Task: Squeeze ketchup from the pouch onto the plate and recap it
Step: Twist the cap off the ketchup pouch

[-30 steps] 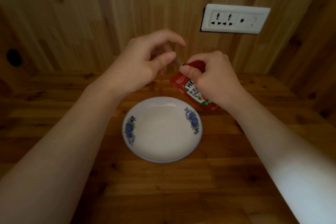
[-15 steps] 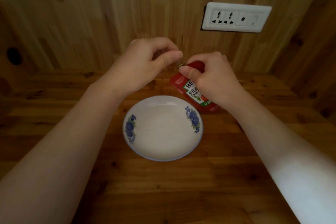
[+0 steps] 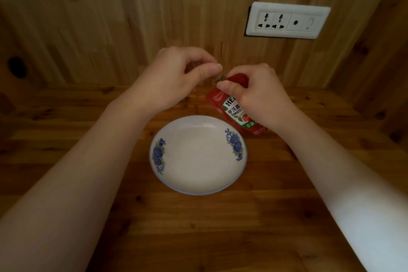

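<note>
Red ketchup pouch point(image 3: 234, 109) stands right of frame centre, gripped near its top by the right hand point(image 3: 260, 95). Left hand point(image 3: 176, 77) fingertips pinch the cap point(image 3: 218, 77). Plate point(image 3: 198, 191), below, shows no ketchup: uncapping apparently underway; squeezing and recapping remain.
</note>
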A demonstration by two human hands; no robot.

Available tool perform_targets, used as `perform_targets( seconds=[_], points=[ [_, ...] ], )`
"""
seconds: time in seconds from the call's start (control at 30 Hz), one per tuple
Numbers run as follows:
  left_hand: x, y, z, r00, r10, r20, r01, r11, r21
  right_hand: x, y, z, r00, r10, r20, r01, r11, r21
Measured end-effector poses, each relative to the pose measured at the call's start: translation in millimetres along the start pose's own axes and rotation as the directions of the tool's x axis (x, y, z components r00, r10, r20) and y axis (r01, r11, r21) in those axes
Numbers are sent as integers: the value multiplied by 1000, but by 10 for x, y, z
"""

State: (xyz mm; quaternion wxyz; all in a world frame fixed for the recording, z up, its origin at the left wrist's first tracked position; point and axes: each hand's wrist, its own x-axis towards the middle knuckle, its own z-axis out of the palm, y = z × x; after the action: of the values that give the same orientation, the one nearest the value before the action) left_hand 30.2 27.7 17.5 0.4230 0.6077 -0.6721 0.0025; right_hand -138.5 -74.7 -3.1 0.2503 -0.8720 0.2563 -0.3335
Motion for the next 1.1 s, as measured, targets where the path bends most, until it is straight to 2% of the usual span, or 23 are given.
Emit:
perform_targets(
  seconds=[0.1,0.37,0.5,0.63,0.73,0.9,1.0,1.1],
  points=[
    [3,19,-26,1000,20,13,-19,996,-87,1,1,-8,1000,9,-7,-9,1000,8],
    [13,11,10,999,-31,-16,30,999,-37,-5,-20,-11,1000,7,16,-7,1000,3],
    [-5,-4,-13,999,-33,10,32,998,58,-15,-19,8,999,-2,40,2,1000,-17],
    [-7,25,-33,998,13,58,-10,998,-56,-15,-9,2,1000,1,17,0,1000,-15],
    [-4,30,-34,997,39,62,-36,999,-38,-16,-15,-10,1000,-2,13,2,1000,-2],
    [9,6,14,1000,-18,25,19,999,-35,-12,-21,-12,1000,-4,19,4,1000,-5],
    [10,-15,4,999,2,41,-4,999,48,-15,-12,3,1000,-10,23,10,1000,-9],
    [7,-5,-2,998,9,70,-8,1000,-15,-14,-1,12,1000,-14,17,14,1000,-13]
  ],
)
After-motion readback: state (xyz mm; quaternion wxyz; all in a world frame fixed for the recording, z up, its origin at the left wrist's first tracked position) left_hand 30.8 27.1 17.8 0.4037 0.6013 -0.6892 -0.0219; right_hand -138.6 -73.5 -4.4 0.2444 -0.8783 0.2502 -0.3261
